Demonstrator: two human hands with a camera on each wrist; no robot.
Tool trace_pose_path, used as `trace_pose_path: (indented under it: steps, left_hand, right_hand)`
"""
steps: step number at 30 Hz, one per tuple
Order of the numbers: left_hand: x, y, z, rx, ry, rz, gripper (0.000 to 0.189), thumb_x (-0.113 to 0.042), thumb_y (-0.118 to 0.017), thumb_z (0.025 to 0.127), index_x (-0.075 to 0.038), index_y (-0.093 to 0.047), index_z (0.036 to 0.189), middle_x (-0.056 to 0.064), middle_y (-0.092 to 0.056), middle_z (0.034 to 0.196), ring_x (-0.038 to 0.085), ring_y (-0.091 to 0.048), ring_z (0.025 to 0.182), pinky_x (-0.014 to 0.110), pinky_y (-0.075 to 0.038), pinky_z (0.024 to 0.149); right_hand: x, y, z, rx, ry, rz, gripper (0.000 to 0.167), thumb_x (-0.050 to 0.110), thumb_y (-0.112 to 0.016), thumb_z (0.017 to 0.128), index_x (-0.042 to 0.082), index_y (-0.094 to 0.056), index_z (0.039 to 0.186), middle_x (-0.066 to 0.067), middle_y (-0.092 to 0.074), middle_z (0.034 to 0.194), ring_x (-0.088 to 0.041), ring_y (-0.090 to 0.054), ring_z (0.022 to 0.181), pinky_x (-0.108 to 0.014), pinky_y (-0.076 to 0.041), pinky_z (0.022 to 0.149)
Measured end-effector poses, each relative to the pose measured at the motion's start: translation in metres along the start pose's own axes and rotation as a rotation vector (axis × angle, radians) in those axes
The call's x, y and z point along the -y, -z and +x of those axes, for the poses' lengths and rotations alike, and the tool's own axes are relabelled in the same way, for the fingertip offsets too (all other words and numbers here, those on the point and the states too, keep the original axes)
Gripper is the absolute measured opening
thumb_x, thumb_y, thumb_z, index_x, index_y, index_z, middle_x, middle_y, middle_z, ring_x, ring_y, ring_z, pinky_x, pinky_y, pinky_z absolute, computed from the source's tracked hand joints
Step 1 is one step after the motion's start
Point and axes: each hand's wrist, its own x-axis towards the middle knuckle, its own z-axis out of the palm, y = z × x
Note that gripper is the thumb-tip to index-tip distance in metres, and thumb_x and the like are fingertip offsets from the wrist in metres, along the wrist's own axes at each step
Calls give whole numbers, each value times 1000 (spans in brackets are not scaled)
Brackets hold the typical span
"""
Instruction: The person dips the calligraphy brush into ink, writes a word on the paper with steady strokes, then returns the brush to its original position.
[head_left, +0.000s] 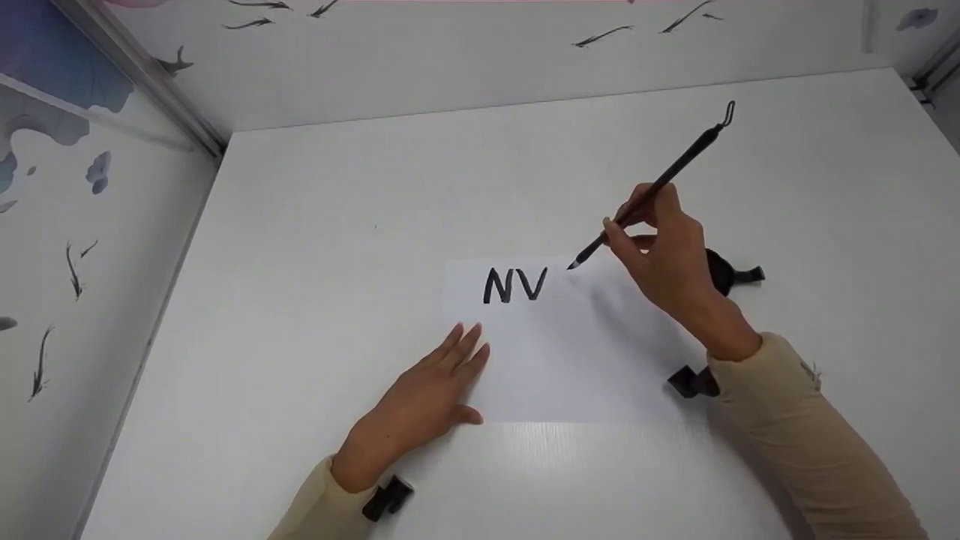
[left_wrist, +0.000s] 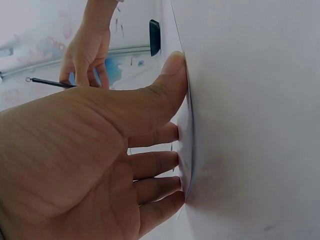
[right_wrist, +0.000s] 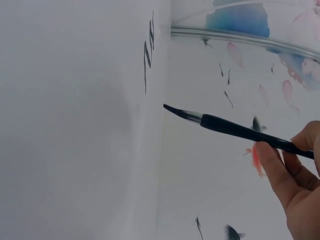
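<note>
A black calligraphy brush (head_left: 679, 166) slants down to the left, pinched between the fingers and thumb of my right hand (head_left: 667, 255). Its dark, ink-wet tip (right_wrist: 181, 113) shows apart from the surface in the right wrist view, just right of the black letters "NV" (head_left: 516, 286). Those letters stand near the top of a white sheet of paper (head_left: 562, 367). On the sheet's left edge rests my left hand (head_left: 424, 390), its fingers extended and spread. In the left wrist view the thumb (left_wrist: 172, 67) and fingertips touch the paper.
Beside my right wrist, partly hidden by it, sits a black rounded object (head_left: 724, 271) with a short handle-like end. The white table (head_left: 300, 247) meets patterned panels (head_left: 450, 60) at its back and left side. Black wrist cameras stick out beside both sleeves.
</note>
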Motion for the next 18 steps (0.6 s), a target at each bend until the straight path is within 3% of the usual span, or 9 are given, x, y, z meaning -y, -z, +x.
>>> trace_pose_path:
  steps: [9,18]
  left_hand:
    - [0,1,1,7,-1,13,83,-39,-71,83,-5,-34,148,11,-15,158,29,-10,144,39,-28,110]
    - [0,2,-1,-3,-8,1,82,-38,-71,83,-4,-35,148,12,-17,157,30,-12,144,40,-28,110]
  right_hand:
    - [-7,-7,0,-15,28,-22,31,9,-64,90,-8,-45,107,-12,-56,101,-11,-65,88,-16,-53,67]
    - [-11,-13,0,-2,-9,-18,33,10,-66,89,-5,-45,110,-8,-60,96,-11,-65,88,-16,-53,67]
